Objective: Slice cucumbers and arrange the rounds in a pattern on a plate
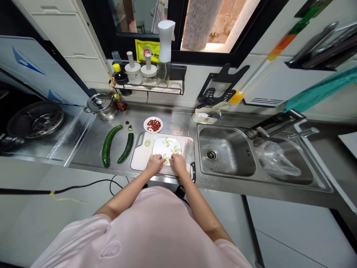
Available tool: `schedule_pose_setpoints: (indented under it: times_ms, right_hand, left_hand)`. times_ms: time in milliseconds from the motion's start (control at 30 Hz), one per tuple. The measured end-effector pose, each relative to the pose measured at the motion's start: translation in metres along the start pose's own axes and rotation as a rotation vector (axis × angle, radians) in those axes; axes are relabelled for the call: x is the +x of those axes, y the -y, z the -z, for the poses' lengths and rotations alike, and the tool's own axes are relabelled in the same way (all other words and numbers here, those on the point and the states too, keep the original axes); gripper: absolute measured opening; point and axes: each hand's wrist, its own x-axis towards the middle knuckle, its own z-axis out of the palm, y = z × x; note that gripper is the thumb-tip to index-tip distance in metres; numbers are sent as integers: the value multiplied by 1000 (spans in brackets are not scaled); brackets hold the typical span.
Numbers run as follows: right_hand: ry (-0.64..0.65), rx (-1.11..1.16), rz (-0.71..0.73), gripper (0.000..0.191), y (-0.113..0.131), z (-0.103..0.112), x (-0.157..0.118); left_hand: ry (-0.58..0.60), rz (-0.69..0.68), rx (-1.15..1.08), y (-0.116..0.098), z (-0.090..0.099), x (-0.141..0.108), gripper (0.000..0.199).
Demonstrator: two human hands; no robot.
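My left hand (155, 163) and my right hand (178, 163) meet over the near edge of a white square plate (156, 144). Fingers of both are pinched together at thin cucumber slices (165, 158); exactly what each pinches is partly hidden. Farther up the plate, cut slices form two fan-like pinwheels, one at the back (167, 142) and one at the right (176, 149). Under the plate is a cutting board (142, 158), with a few loose slices (147, 143) on its left. A knife (189, 150) with a black handle lies along the board's right side.
A whole cucumber (108, 145), a cut cucumber (126, 148) and end pieces (130, 128) lie left of the board. Behind it sits a plate of chopped red pieces (153, 130). A lidded pot (100, 106) stands back left; the sink (227, 149) is right.
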Motion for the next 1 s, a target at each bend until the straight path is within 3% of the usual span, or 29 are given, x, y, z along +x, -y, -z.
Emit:
schedule_pose_setpoints:
  times_ms: [367, 633, 1000]
  right_hand:
    - [8, -17, 33, 18, 1, -1, 1]
    - [-14, -15, 75, 22, 4, -2, -1]
    - [19, -47, 113, 23, 10, -1, 3]
  left_hand:
    - [54, 58, -19, -5, 6, 2, 29]
    - [-72, 190, -100, 1, 5, 3, 23]
    - [-43, 212, -57, 1, 8, 6, 21]
